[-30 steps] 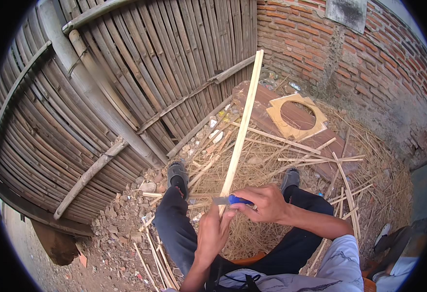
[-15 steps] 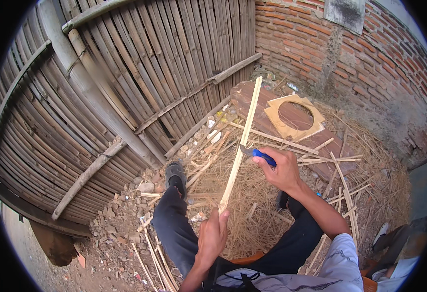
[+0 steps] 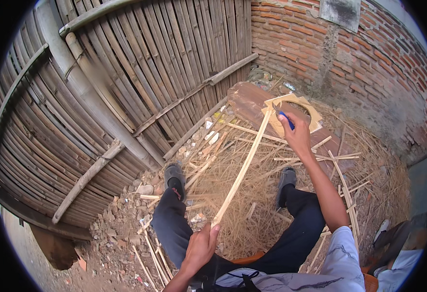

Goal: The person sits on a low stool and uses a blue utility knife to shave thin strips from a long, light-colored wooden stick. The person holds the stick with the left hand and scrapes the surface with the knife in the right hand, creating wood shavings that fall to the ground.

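My left hand [image 3: 200, 248] is closed around the near end of a pale, split wooden strip [image 3: 242, 174]. The strip slants away from me to the right, over the straw between my legs. At its far end is my right hand [image 3: 296, 134], wrapped round a blue-handled tool [image 3: 286, 119] with a short, dark metal head. That head is beside the strip's tip; whether they touch I cannot tell. Behind the tip lies a flat, tan wooden piece [image 3: 315, 124] with a large round hole, partly covered by my right hand and the tool.
A brown board [image 3: 245, 95] lies under the holed piece. Loose strips [image 3: 342, 182] are strewn to the right, others [image 3: 152, 258] at lower left. A bamboo fence [image 3: 165, 63] rises on the left, a brick wall [image 3: 291, 44] behind. At lower right, another person's leg [image 3: 393, 243] shows.
My right hand and the tool have moved away from me, from the strip's middle to its far end. The strip's far end has dropped and swung right; my left hand is slightly lower.
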The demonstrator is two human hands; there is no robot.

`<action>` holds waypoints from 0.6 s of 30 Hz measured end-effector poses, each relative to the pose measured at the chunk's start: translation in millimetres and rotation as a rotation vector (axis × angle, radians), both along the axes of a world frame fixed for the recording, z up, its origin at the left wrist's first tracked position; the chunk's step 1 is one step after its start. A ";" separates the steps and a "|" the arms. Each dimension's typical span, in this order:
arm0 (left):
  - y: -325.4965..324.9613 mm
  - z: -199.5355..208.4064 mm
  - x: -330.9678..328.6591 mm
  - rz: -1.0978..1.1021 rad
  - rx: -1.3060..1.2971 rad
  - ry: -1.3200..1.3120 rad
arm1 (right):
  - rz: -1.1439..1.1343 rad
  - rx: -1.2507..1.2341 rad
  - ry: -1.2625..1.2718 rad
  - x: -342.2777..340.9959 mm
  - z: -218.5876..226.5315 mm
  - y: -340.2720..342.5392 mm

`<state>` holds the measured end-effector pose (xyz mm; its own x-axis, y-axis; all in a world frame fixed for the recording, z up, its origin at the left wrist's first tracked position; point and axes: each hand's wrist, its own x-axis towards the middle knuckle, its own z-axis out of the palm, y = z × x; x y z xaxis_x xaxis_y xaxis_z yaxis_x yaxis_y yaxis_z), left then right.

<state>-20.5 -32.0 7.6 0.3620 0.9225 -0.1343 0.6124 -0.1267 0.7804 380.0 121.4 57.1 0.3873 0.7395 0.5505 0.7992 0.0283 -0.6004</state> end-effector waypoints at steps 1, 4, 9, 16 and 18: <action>-4.7 3.6 -3.6 0.002 -0.021 -0.007 | -0.047 0.029 0.045 18.4 -2.0 8.6; -9.1 -14.7 -18.3 0.033 -0.022 -0.002 | -0.129 0.012 0.108 61.4 -15.5 8.7; 3.3 -17.9 -23.1 0.108 0.059 -0.048 | 0.152 -0.533 -0.142 51.7 -55.4 3.6; 21.1 -34.5 -9.5 0.179 -0.092 -0.261 | 0.597 -0.955 -0.372 28.2 -95.0 -13.4; 25.0 -38.3 -7.7 0.170 -0.159 -0.314 | 0.568 -0.973 -0.391 16.1 -88.9 -14.1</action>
